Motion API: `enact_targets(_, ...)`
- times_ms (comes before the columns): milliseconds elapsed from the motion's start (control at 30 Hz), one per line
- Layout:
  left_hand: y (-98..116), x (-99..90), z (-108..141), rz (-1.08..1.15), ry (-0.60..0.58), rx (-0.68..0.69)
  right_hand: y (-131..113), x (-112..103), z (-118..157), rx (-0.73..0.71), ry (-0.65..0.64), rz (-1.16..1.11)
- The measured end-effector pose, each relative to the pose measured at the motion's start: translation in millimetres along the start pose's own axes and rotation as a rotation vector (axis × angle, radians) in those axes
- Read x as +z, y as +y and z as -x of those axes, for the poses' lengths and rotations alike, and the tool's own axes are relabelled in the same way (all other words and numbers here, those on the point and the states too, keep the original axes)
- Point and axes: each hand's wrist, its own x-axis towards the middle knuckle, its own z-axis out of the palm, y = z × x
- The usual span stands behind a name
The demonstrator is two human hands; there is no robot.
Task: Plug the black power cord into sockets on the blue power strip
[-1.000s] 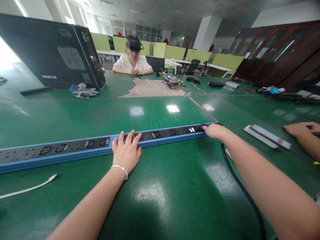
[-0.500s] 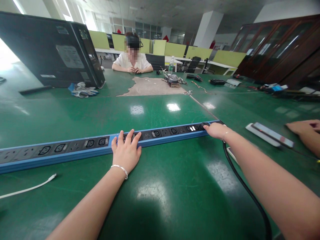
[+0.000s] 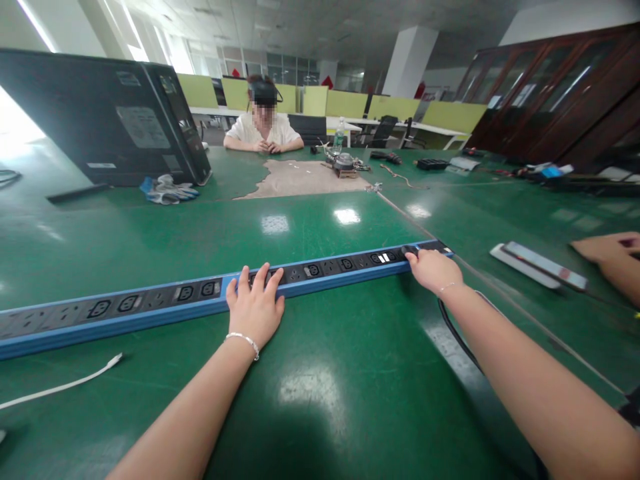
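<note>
A long blue power strip (image 3: 330, 281) with black sockets lies across the green table. My left hand (image 3: 256, 301) rests on its middle, fingers spread over the sockets and thumb at the near edge. Close to the strip's right end, my right hand (image 3: 434, 269) is closed around a black plug (image 3: 409, 251). The plug sits at a socket; how deep it goes is hidden by my fingers. From beneath my right wrist a black cable (image 3: 457, 335) curves toward me and passes under the forearm.
A black computer case (image 3: 125, 123) stands at the back left, with work gloves (image 3: 169, 191) before it. At lower left lies a white cable (image 3: 70, 385). A white-and-grey device (image 3: 543, 265) lies right, near another person's hand (image 3: 607, 250). Across the table sits a person (image 3: 263, 133).
My right hand has shifted slightly, and the strip's right end shows more. The black cable has swung in under my forearm. My left hand stays on the strip.
</note>
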Motion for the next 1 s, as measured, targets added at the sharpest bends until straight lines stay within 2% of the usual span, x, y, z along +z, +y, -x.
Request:
enact_targets(300,-1,0.9,0,0.010,-0.002,-0.003,4,-6,-9,-0.029,-0.067,-0.012)
enact_targets(467,-1,0.0,0,0.010,-0.005,0.000,24,-11,-14,0.108,-0.076,-0.498)
enact_targets(567,-1,0.4,0,0.009,-0.003,0.001,40,-11,-14,0.174,-0.090,-0.666)
enact_targets(633,-1,1.1,0,0.007,-0.004,0.001,49,-10,-13,0.220,-0.087,-0.656)
enact_targets(767,-2,2.2,0,0.006,-0.005,0.002,59,-10,-18,0.288,-0.049,-0.472)
enact_targets(1000,-2,1.2,0,0.007,0.005,0.001,51,-11,-27,0.220,-0.144,-0.347)
